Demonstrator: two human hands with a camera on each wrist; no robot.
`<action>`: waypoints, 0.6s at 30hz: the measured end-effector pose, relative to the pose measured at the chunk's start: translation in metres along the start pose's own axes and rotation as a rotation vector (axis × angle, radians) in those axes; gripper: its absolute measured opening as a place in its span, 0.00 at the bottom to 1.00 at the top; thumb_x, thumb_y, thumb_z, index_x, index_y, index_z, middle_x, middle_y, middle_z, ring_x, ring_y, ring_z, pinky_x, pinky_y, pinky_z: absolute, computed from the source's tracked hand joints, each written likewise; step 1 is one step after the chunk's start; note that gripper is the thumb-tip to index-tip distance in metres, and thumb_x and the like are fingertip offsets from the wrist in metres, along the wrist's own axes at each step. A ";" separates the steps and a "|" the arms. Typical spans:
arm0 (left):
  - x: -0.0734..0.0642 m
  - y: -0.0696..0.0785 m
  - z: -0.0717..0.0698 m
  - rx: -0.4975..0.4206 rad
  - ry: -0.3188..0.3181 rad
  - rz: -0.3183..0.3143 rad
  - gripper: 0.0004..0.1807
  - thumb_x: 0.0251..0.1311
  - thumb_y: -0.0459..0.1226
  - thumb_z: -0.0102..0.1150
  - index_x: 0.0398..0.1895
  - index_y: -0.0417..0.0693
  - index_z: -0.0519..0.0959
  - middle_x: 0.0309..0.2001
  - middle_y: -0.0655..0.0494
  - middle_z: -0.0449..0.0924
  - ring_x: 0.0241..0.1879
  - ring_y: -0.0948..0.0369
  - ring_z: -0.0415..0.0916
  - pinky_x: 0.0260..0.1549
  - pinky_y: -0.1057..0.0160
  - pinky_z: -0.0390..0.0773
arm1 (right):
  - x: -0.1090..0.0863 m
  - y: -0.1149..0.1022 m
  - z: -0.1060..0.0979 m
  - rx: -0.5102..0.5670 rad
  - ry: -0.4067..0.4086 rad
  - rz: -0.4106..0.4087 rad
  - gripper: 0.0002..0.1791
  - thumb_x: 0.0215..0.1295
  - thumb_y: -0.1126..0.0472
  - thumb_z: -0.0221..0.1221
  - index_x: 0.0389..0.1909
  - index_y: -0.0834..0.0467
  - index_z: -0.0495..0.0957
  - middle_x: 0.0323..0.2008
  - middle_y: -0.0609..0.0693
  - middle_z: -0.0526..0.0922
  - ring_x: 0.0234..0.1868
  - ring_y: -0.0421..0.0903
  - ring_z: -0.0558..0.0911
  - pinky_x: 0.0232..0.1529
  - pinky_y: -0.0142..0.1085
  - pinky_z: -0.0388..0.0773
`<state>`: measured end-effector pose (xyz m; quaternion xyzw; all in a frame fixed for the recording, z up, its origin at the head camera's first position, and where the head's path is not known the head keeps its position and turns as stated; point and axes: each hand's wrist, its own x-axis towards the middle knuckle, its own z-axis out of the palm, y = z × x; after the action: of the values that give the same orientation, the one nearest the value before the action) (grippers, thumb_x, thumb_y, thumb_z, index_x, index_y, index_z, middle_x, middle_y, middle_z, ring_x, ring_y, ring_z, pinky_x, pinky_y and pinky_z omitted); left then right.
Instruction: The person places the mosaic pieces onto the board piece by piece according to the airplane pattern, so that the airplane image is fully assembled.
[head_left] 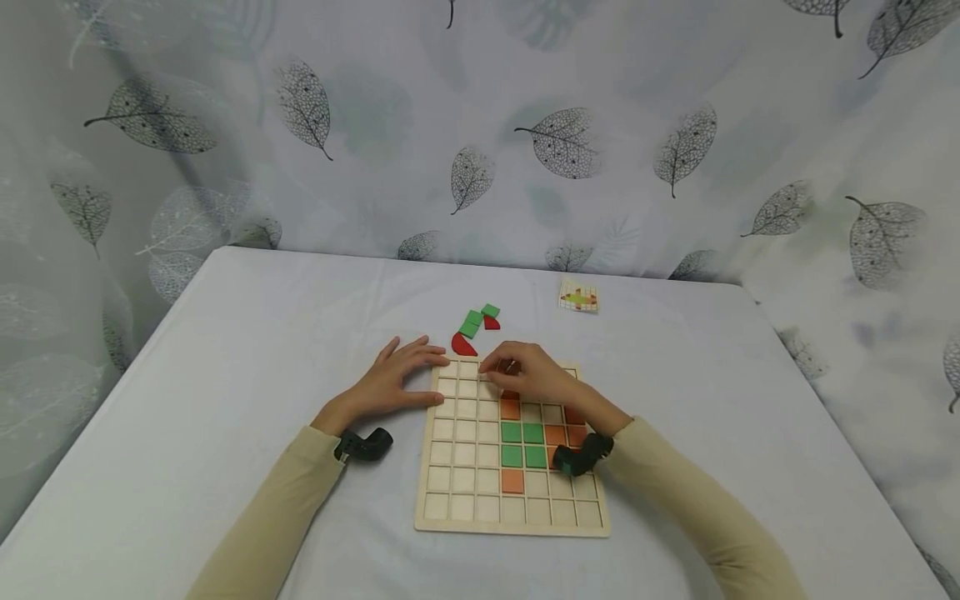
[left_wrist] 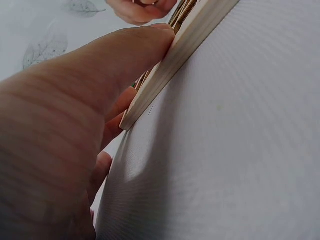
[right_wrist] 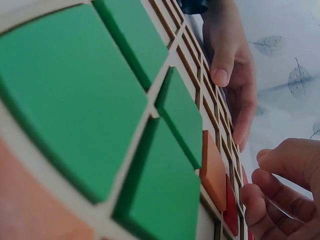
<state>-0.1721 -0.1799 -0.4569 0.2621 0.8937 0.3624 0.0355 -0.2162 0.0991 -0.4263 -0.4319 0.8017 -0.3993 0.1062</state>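
Observation:
A wooden grid board (head_left: 465, 527) lies on the white table between both hands. My left hand (head_left: 393, 379) is spread at its far left corner, with the thumb (left_wrist: 150, 42) and fingertips touching the edge. Over the upper middle squares is my right hand (head_left: 528, 371), its fingers bent and no piece visible between them. Close by those fingers, a red piece (right_wrist: 230, 205) and an orange tile (right_wrist: 213, 170) sit in the grid. Green square tiles (head_left: 522, 444) fill a block in the middle, and another orange tile (head_left: 512, 481) sits below it.
Beyond the far edge lie loose green tiles (head_left: 471, 323) and two red curved pieces (head_left: 464, 345). A small pattern card (head_left: 578, 297) lies farther back on the right. A leaf-print cloth (head_left: 405, 133) hangs behind the table.

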 end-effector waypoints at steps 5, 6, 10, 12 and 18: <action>-0.001 0.000 0.001 -0.005 -0.003 -0.006 0.29 0.55 0.47 0.70 0.60 0.51 0.76 0.67 0.51 0.69 0.75 0.48 0.48 0.72 0.43 0.31 | 0.006 0.002 -0.001 0.041 0.010 0.038 0.09 0.66 0.69 0.58 0.45 0.66 0.82 0.41 0.59 0.84 0.36 0.48 0.83 0.38 0.34 0.82; -0.001 0.000 0.001 -0.006 -0.002 -0.005 0.29 0.55 0.47 0.70 0.60 0.51 0.76 0.67 0.51 0.69 0.75 0.48 0.48 0.72 0.43 0.31 | 0.007 0.003 -0.001 0.042 0.011 0.045 0.09 0.66 0.70 0.58 0.44 0.66 0.82 0.41 0.58 0.84 0.36 0.48 0.83 0.39 0.34 0.82; -0.001 0.000 0.001 -0.008 -0.003 0.000 0.29 0.55 0.46 0.70 0.60 0.51 0.76 0.67 0.51 0.69 0.75 0.48 0.49 0.72 0.43 0.32 | 0.013 0.006 -0.001 0.017 0.026 0.062 0.09 0.65 0.71 0.58 0.43 0.67 0.82 0.40 0.58 0.85 0.38 0.50 0.84 0.41 0.34 0.82; -0.001 0.000 0.001 -0.006 -0.003 0.003 0.29 0.55 0.46 0.70 0.60 0.51 0.76 0.67 0.51 0.69 0.75 0.48 0.49 0.72 0.43 0.32 | 0.015 0.007 -0.001 0.002 0.038 0.072 0.08 0.64 0.71 0.59 0.43 0.66 0.83 0.40 0.57 0.85 0.39 0.50 0.84 0.42 0.35 0.82; -0.001 0.001 0.000 0.005 -0.004 0.002 0.29 0.55 0.46 0.69 0.60 0.51 0.76 0.67 0.51 0.69 0.75 0.48 0.49 0.72 0.43 0.32 | 0.022 0.010 -0.003 -0.011 0.063 0.102 0.08 0.65 0.70 0.59 0.43 0.65 0.83 0.39 0.57 0.83 0.38 0.49 0.83 0.42 0.36 0.82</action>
<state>-0.1708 -0.1798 -0.4558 0.2637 0.8942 0.3599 0.0361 -0.2371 0.0871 -0.4282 -0.3784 0.8277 -0.4024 0.0990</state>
